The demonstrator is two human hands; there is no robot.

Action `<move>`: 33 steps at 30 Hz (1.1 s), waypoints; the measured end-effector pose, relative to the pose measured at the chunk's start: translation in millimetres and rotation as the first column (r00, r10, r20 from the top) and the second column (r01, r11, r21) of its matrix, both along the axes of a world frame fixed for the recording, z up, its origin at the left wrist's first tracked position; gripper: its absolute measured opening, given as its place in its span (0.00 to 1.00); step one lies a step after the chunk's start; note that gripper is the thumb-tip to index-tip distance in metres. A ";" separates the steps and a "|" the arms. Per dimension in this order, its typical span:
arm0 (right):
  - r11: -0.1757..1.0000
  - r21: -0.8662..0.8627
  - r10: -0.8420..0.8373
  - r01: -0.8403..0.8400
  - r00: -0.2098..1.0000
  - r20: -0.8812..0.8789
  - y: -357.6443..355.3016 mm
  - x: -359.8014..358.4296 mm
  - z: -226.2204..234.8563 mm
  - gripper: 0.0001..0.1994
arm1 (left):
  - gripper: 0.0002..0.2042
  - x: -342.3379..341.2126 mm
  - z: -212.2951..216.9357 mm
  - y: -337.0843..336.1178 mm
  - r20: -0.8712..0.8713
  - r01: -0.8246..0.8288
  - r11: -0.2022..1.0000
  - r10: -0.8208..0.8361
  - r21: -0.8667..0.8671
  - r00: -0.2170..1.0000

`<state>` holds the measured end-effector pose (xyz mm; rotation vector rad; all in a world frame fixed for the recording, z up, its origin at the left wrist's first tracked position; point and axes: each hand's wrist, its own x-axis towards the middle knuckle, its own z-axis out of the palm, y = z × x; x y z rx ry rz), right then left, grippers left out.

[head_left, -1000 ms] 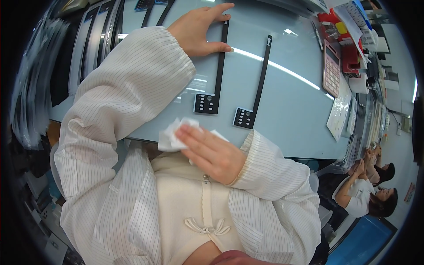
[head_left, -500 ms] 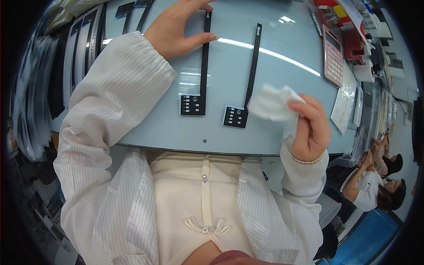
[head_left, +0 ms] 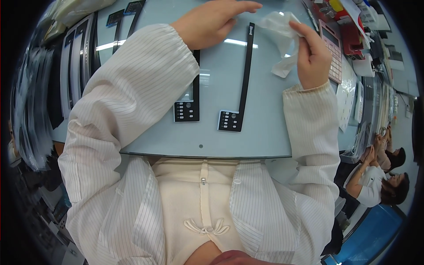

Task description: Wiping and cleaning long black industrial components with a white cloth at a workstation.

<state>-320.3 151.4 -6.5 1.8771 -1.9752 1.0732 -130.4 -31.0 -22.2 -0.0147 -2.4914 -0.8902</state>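
A thin white wipe [head_left: 276,24] hangs from my right hand [head_left: 313,55], pinched between thumb and fingers above the table's right half. My left hand [head_left: 210,24] reaches across the far middle of the table with its fingers stretched toward the wipe, holding nothing that I can see. Two flat black L-shaped panels lie on the glossy table. The left panel [head_left: 194,112] is partly hidden under my left hand and sleeve. Between my hands, the right panel [head_left: 247,73] shows whole, with a long narrow strip and a wider foot bearing small white windows.
More black panels [head_left: 115,17] lie at the far left, beside stacked strips [head_left: 70,66] and hanging clear film [head_left: 35,97]. A pink calculator [head_left: 331,51] and red holders [head_left: 351,39] line the right side. Two people [head_left: 375,181] sit farther right.
My left hand has left the left panel's strip and moved right. My right hand has moved away from me with the wipe, which now hangs more spread out.
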 end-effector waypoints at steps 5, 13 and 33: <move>0.981 0.090 0.169 -0.174 0.984 0.058 -15.3 20.4 -11.8 0.16 | 0.26 0.2 1.5 7.8 0.031 -0.073 0.993 0.071 0.092 0.997; 0.959 0.150 0.268 -0.242 0.945 -0.189 -22.6 23.2 -32.2 0.18 | 0.29 -1.9 -8.7 6.9 -0.007 -0.004 1.000 0.005 0.026 1.000; 0.933 0.114 -0.282 0.341 0.495 0.822 -6.7 9.9 -11.7 0.10 | 0.41 -7.4 -27.6 17.2 -0.105 -0.072 0.989 0.059 -0.127 0.993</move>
